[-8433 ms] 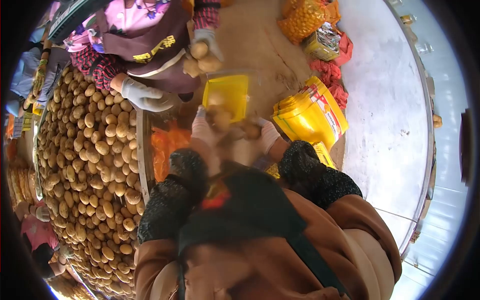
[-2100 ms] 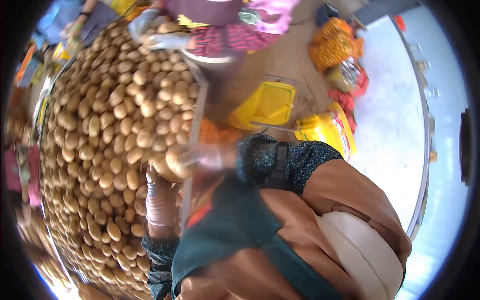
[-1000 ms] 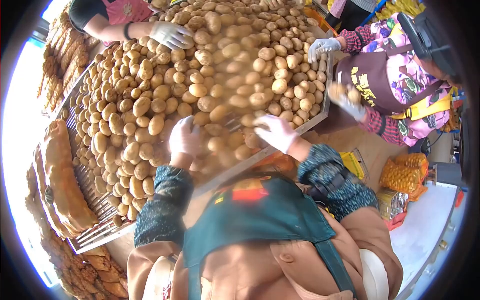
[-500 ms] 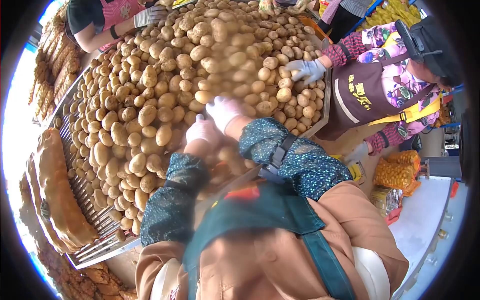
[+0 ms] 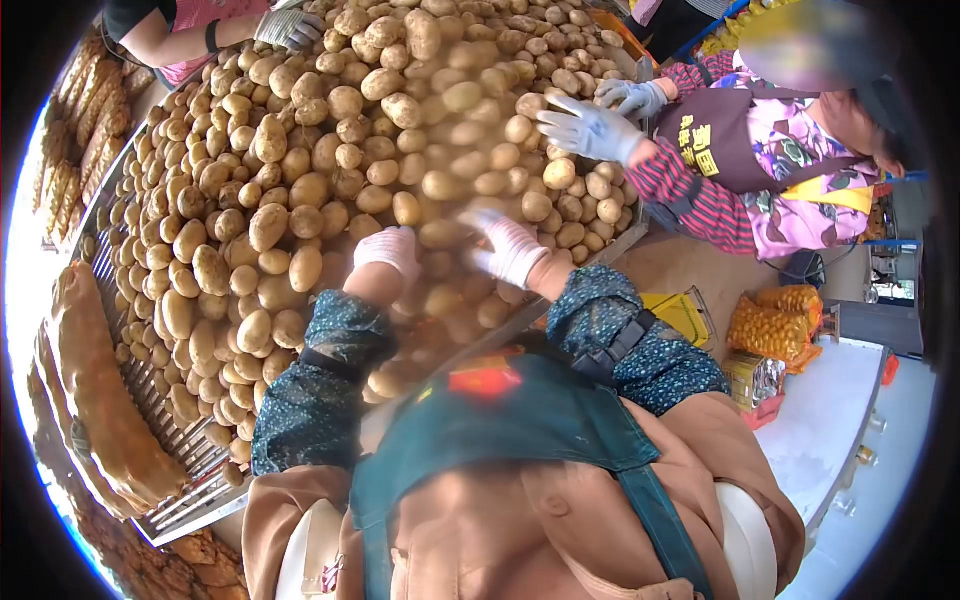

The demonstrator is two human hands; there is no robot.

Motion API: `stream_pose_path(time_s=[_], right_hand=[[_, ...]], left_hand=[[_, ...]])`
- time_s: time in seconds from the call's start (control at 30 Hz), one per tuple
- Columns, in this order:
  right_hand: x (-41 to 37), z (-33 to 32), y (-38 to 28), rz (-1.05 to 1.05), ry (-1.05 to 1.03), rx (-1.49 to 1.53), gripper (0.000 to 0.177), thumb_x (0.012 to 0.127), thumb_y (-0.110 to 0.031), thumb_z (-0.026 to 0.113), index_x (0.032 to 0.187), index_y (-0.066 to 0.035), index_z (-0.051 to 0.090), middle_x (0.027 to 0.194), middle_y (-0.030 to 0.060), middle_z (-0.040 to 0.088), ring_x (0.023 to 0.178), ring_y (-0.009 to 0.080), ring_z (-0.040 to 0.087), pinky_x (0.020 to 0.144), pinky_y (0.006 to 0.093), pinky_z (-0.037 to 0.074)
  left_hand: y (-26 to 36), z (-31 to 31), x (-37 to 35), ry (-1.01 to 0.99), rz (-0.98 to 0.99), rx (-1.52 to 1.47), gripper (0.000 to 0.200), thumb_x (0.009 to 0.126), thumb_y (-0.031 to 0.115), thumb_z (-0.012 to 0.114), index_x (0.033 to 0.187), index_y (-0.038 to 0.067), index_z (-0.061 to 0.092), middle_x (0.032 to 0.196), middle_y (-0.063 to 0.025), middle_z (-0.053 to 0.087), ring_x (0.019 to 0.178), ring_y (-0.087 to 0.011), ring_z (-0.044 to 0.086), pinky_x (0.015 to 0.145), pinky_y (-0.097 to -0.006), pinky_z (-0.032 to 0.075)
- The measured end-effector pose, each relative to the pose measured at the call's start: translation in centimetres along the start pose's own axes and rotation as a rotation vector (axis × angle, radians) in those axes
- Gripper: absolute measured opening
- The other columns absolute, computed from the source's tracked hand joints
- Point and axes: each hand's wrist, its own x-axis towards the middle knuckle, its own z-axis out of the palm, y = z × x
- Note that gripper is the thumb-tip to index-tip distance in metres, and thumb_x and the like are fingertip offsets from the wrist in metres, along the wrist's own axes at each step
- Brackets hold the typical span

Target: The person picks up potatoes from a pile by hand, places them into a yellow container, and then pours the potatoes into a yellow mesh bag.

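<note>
A broad heap of potatoes (image 5: 268, 228) fills the slatted metal table (image 5: 172, 452) in front of me. My left hand (image 5: 388, 250), in a pale pink glove, rests against the potatoes with its back up; its fingertips are hidden. To its right, my right hand (image 5: 508, 248) wears a matching glove. Its fingers are partly spread and point left over the heap, slightly blurred, with nothing visible in them. A hazy patch blurs the potatoes between and beyond my hands.
At the right, a co-worker's gloved hands (image 5: 595, 128) reach over the heap. Another person's gloved hand (image 5: 288, 29) is at the top left. A full sack (image 5: 110, 385) lies along the left edge. Net bags (image 5: 775, 328) and a yellow crate (image 5: 678, 318) stand at right.
My hands have moved apart; the right one shifted right and down, its fingers spreading. The co-worker at right has leaned in, bringing both hands over the potatoes.
</note>
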Motion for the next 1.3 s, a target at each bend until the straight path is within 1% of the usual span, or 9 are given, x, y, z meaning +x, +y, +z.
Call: stream_pose_path(time_s=[0.23, 0.37, 0.4, 0.53, 0.67, 0.77, 0.83, 1.07, 1.3], right_hand=[[5.3, 2.6, -1.9, -0.15, -0.187, -0.434, 0.052, 0.081, -0.015, 0.067, 0.132, -0.011, 0.056, 0.133, 0.0145, 0.054, 0.126, 0.0337, 0.05, 0.108, 0.0415, 0.042], [5.3, 0.9, -1.9, -0.113, -0.156, -0.157, 0.047, 0.081, -0.015, 0.068, 0.127, -0.011, 0.058, 0.126, 0.0138, 0.057, 0.114, 0.0311, 0.058, 0.1, 0.0396, 0.047], [4.4, 0.9, -1.9, -0.015, -0.111, 0.157, 0.042, 0.083, -0.012, 0.065, 0.124, -0.009, 0.059, 0.118, 0.0124, 0.061, 0.106, 0.0265, 0.062, 0.094, 0.0368, 0.05], [0.9, -0.9, -3.6, 0.442, -0.307, 1.302, 0.047, 0.085, -0.008, 0.062, 0.131, -0.007, 0.053, 0.118, 0.0097, 0.062, 0.107, 0.021, 0.062, 0.091, 0.0342, 0.052], [0.0, -0.5, -6.7, 0.428, -0.353, 1.345, 0.055, 0.089, -0.027, 0.069, 0.137, -0.006, 0.049, 0.121, 0.0084, 0.06, 0.117, 0.0202, 0.055, 0.099, 0.0359, 0.048], [0.1, -1.9, -8.9, 0.409, -0.286, 0.966, 0.06, 0.089, -0.037, 0.072, 0.136, -0.007, 0.051, 0.123, 0.0079, 0.06, 0.117, 0.0193, 0.054, 0.102, 0.0362, 0.045], [-0.4, -3.3, -11.1, 0.447, -0.229, 0.947, 0.059, 0.087, -0.034, 0.076, 0.135, -0.007, 0.054, 0.126, 0.006, 0.06, 0.115, 0.0165, 0.055, 0.101, 0.0345, 0.046], [0.4, -0.2, -4.9, 0.166, -0.123, 1.116, 0.051, 0.085, -0.018, 0.08, 0.128, -0.006, 0.055, 0.117, 0.0028, 0.063, 0.112, 0.0143, 0.058, 0.096, 0.0308, 0.05], [-0.3, -0.9, -6.2, 0.152, 0.017, 1.046, 0.047, 0.085, -0.015, 0.079, 0.124, -0.008, 0.055, 0.116, 0.0027, 0.063, 0.112, 0.0136, 0.058, 0.099, 0.0312, 0.049]], left_hand=[[-3.1, 1.7, -3.7, 0.248, 0.026, -0.711, 0.064, 0.087, 0.032, 0.069, 0.14, 0.003, 0.049, 0.103, -0.0169, 0.071, 0.094, -0.0245, 0.069, 0.08, -0.0363, 0.055], [-1.2, -1.2, -8.5, 0.079, 0.046, -1.976, 0.052, 0.092, 0.032, 0.064, 0.133, 0.001, 0.056, 0.094, -0.0097, 0.07, 0.068, -0.0142, 0.064, 0.058, -0.0241, 0.051], [-2.6, 0.1, -7.7, 0.057, -0.131, -2.012, 0.047, 0.096, 0.033, 0.059, 0.129, -0.001, 0.058, 0.096, -0.0093, 0.069, 0.069, -0.0162, 0.064, 0.058, -0.0244, 0.052], [-2.0, -0.1, -8.2, 0.05, -0.083, -2.098, 0.047, 0.099, 0.035, 0.056, 0.129, -0.001, 0.058, 0.111, -0.01, 0.068, 0.083, -0.019, 0.067, 0.068, -0.0283, 0.056], [-0.5, 1.0, -7.2, -0.031, 0.16, -2.098, 0.048, 0.1, 0.038, 0.056, 0.13, 0.0, 0.057, 0.118, -0.0089, 0.066, 0.091, -0.0188, 0.066, 0.076, -0.0271, 0.055], [-0.6, 2.0, -5.9, -0.026, 0.241, -1.909, 0.046, 0.1, 0.038, 0.057, 0.13, 0.003, 0.058, 0.114, -0.0055, 0.066, 0.093, -0.0147, 0.064, 0.079, -0.0264, 0.053], [-0.3, 0.5, -6.7, -0.087, 0.269, -1.9, 0.042, 0.102, 0.036, 0.055, 0.13, 0.005, 0.06, 0.111, -0.0031, 0.066, 0.097, -0.0132, 0.06, 0.086, -0.0279, 0.05], [1.1, -0.8, -7.8, -0.191, 0.209, -1.892, 0.052, 0.096, 0.032, 0.065, 0.137, 0.003, 0.052, 0.104, -0.0041, 0.069, 0.081, -0.0095, 0.065, 0.066, -0.0214, 0.053], [0.5, -1.0, -7.4, -0.274, 0.219, -1.781, 0.054, 0.096, 0.021, 0.062, 0.145, 0.004, 0.044, 0.112, -0.0094, 0.068, 0.085, -0.0138, 0.068, 0.076, -0.0269, 0.056]])
